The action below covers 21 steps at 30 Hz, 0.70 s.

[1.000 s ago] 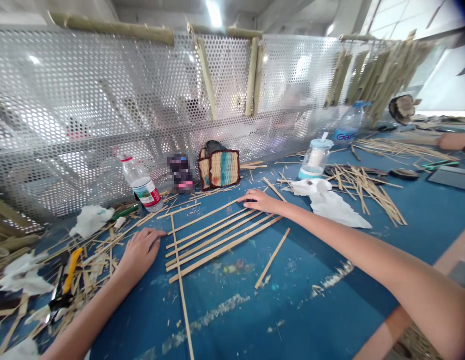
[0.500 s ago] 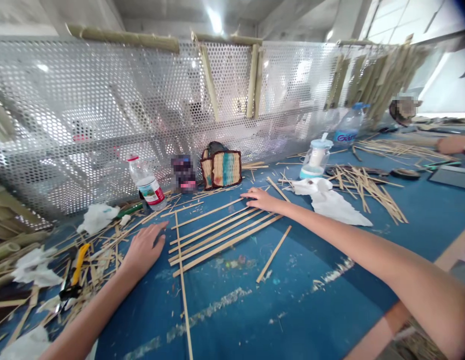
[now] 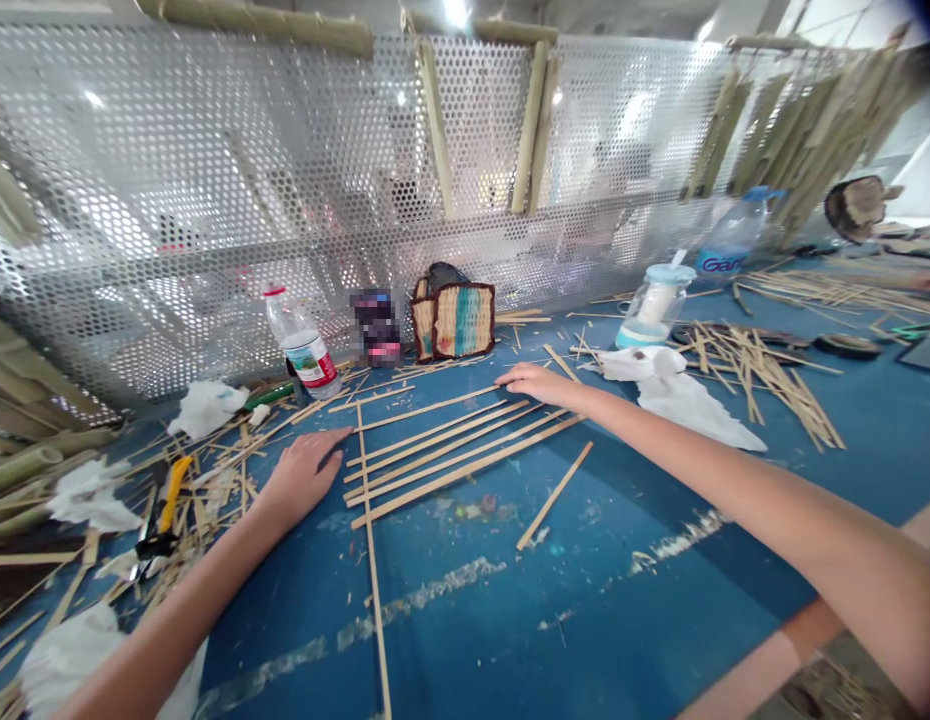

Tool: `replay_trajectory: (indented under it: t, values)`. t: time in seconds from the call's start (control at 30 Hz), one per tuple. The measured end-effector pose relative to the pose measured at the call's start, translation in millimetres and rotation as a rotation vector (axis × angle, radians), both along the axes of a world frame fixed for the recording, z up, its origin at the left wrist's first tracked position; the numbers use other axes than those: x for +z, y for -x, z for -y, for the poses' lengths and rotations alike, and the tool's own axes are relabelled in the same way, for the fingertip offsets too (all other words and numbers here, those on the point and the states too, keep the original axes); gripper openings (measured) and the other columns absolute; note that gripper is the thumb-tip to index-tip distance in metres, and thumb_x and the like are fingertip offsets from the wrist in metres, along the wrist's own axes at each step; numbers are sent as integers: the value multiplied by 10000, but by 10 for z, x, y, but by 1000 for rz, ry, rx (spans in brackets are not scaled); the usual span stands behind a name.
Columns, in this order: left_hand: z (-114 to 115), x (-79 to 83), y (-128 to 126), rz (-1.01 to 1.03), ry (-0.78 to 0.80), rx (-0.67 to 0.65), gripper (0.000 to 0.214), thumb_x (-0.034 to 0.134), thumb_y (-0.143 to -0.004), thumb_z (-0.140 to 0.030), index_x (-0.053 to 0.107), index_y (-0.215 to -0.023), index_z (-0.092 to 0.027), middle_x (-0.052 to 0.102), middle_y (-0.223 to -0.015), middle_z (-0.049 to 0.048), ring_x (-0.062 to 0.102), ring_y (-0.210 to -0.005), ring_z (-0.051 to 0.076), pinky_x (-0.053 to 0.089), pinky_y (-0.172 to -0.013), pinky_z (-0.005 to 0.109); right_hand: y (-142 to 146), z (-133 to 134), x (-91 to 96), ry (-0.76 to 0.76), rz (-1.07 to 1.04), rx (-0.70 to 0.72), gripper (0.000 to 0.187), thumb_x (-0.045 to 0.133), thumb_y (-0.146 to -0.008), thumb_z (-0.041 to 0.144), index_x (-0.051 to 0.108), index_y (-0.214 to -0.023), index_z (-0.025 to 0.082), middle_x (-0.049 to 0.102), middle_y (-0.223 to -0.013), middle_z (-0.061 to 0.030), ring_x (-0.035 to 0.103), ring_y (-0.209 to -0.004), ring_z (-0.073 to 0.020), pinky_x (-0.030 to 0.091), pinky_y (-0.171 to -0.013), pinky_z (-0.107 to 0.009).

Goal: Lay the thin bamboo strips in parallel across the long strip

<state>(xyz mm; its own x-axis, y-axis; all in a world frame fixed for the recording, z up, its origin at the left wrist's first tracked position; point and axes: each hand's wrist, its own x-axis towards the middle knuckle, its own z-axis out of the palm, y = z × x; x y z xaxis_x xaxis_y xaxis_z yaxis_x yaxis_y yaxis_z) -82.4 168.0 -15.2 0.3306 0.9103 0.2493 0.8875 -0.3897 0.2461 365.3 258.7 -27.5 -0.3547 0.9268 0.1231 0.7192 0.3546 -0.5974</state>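
Note:
Several thin bamboo strips (image 3: pixel 465 462) lie side by side on the blue table, crossed near their left ends by one long bamboo strip (image 3: pixel 373 570) running toward me. My left hand (image 3: pixel 304 480) rests on the table, fingers stretched out and thumb apart, its fingertips at the left end of the farthest bamboo strip (image 3: pixel 427 407). At that strip's other end, my right hand (image 3: pixel 538 384) has its fingers closed on the tip. A short loose strip (image 3: pixel 555 497) lies nearer to me, right of the row.
Bamboo scraps, crumpled tissues (image 3: pixel 94 497) and a yellow-handled cutter (image 3: pixel 175 492) crowd the left. Behind stand a water bottle (image 3: pixel 309 350), a woven piece (image 3: pixel 465 320) and a lidded cup (image 3: pixel 655 308), before a perforated metal screen (image 3: pixel 300 190). More strips (image 3: pixel 772 375) lie right.
My left hand has moved up and right to the end of the farthest strip. My right fingers have drawn together at its other end. The view has tilted slightly down.

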Motion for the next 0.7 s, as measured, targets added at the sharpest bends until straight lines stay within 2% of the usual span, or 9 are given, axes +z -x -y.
replay_trajectory:
  t: [0.2, 0.37, 0.57, 0.7]
  values:
    - [55, 95, 45, 107, 57, 62, 483, 407, -867, -438, 704, -1186, -229, 720, -1241, 52, 638, -1184, 268, 472, -1067, 410, 20, 27, 12, 52, -22, 3, 298, 602, -857, 248, 785, -1093, 254, 693, -1239, -52, 599, -1205, -266, 378, -1127, -421]
    - [109, 150, 28, 220, 92, 144, 409, 440, -822, -454, 734, -1017, -247, 755, -1112, 43, 671, -1091, 277, 483, -1026, 409, 18, 106, 84, 101, -45, 33, 264, 604, -876, 273, 788, -1065, 278, 698, -1252, -26, 587, -1234, -239, 357, -1154, -415]
    - [153, 175, 7, 255, 73, 117, 360, 453, -827, -470, 731, -929, -266, 762, -1038, 17, 679, -1046, 267, 490, -986, 367, 15, 179, 190, 232, -144, 40, 243, 595, -913, 285, 778, -1068, 250, 654, -1338, -43, 551, -1287, -232, 337, -1166, -401]
    - [139, 163, 20, 254, 75, 119, 356, 449, -828, -460, 725, -929, -259, 758, -1036, 19, 679, -1037, 264, 485, -985, 363, 22, 171, 201, 246, -136, 29, 241, 559, -942, 296, 780, -1026, 251, 670, -1309, -41, 535, -1299, -231, 284, -1191, -412]
